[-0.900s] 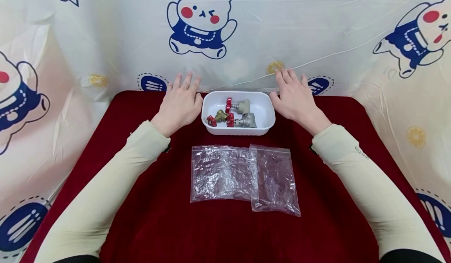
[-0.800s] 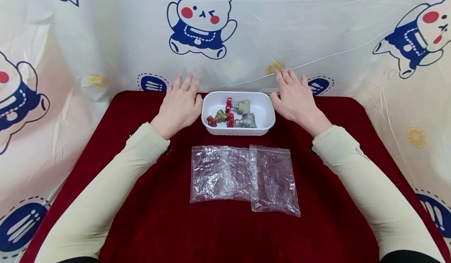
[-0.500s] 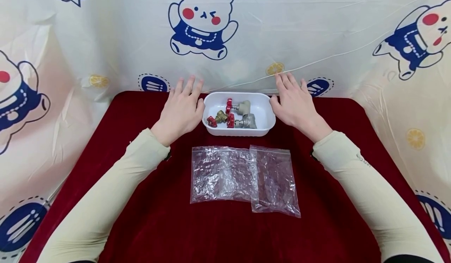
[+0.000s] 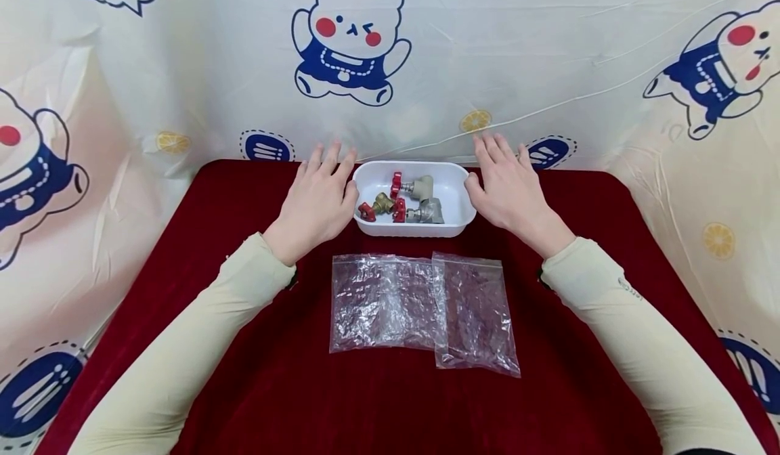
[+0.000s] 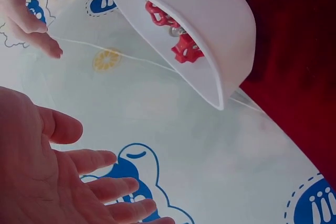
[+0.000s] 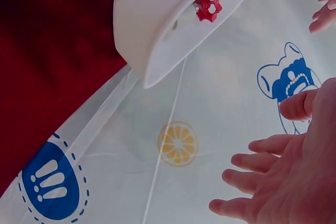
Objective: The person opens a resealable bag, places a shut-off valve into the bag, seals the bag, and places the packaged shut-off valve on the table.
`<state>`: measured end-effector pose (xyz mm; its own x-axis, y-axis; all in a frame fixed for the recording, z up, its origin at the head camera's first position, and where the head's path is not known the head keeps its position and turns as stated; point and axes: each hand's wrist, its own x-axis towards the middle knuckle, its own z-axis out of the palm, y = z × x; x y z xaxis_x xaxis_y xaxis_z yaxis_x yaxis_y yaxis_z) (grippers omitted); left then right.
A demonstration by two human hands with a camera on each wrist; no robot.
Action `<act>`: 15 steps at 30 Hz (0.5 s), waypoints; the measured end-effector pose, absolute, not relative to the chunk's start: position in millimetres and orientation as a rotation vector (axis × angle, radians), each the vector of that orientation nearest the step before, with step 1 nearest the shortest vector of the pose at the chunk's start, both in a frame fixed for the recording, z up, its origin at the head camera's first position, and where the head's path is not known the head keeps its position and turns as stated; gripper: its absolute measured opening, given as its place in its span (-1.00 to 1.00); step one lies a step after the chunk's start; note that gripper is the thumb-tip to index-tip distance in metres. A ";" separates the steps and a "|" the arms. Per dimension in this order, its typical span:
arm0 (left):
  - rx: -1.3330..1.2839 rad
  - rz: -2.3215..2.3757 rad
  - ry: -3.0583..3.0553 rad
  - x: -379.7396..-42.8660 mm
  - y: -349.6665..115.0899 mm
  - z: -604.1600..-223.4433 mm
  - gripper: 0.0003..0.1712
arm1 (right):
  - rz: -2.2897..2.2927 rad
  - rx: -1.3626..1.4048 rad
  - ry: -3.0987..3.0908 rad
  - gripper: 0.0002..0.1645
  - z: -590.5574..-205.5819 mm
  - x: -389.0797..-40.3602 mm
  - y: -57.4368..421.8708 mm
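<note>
Velvety cloth [image 4: 390, 407], crinkled bags [image 4: 382, 302] [image 4: 477, 316], hands [image 4: 319, 203] [image 4: 512, 189] beside oblong tub [image 4: 414, 231] — valves [image 4: 430, 210] inside

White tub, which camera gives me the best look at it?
The head view: it shows nearly the whole white tub from above, with three valves inside. The left wrist view shows only part, cut off at the top edge, with red handles inside; the right wrist view is cropped likewise.

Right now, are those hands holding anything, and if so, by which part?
Nothing is held. The left hand and right hand are at opposite ends of the white tub, and neither grips it or the red-handled valves inside.
</note>
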<state>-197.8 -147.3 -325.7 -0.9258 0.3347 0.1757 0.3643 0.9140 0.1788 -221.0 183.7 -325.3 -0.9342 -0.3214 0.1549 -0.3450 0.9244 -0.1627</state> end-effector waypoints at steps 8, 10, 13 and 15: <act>-0.566 -0.335 -2.890 -189.6 -141.8 -326.4 -0.35 | 0.302 0.524 -2.926 -0.18 -327.9 -214.0 185.1; -0.563 -0.343 -2.891 -188.0 -140.3 -326.2 -0.34 | 0.303 0.522 -2.914 -0.19 -328.4 -212.7 184.9; -0.558 -0.357 -2.895 -186.1 -139.0 -326.4 -0.34 | 0.311 0.517 -2.899 -0.21 -329.0 -210.8 184.7; -0.559 -0.369 -2.888 -184.9 -137.6 -327.4 -0.34 | 0.329 0.509 -2.896 -0.22 -329.4 -209.5 185.0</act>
<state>-184.9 -137.6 -327.4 -0.9140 0.3425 0.2176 0.3861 0.8989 0.2073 -209.5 185.0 -329.4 -0.9247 -0.3135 0.2161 -0.3540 0.9169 -0.1843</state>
